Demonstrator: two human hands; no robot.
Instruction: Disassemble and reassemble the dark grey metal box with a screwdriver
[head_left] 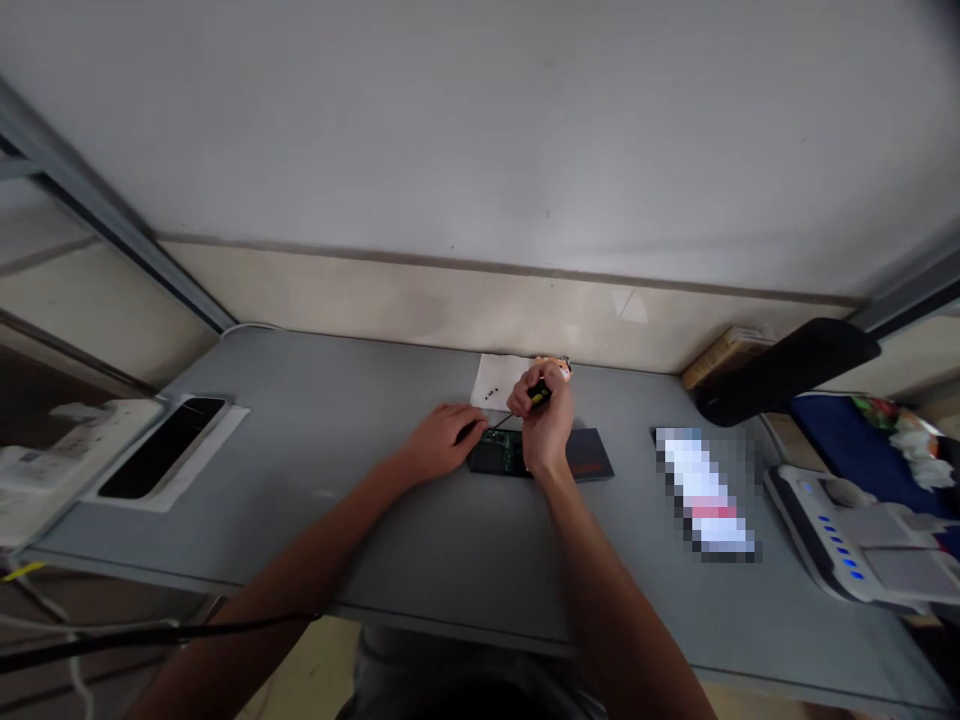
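A dark, flat rectangular device (592, 455) lies on the grey table, with a green circuit board (505, 450) showing in its left part. My left hand (442, 440) is closed at the device's left end, thumb and fingers around its corner. My right hand (546, 425) is wrapped around the black and yellow handle of a screwdriver (538, 392) above the device. The screwdriver's thin shaft slants down to the left, towards the board near my left fingertips. Exactly where its tip rests is too small to tell. My right hand and wrist hide the middle of the device.
Several tiny dark pieces, perhaps screws, lie on a white paper (487, 380) behind my hands. To the left, a black-screened phone (161, 448) rests on white paper. A blurred-out bright screen (705, 495), a white charging dock (840, 540) and a black cylinder (787, 370) stand right.
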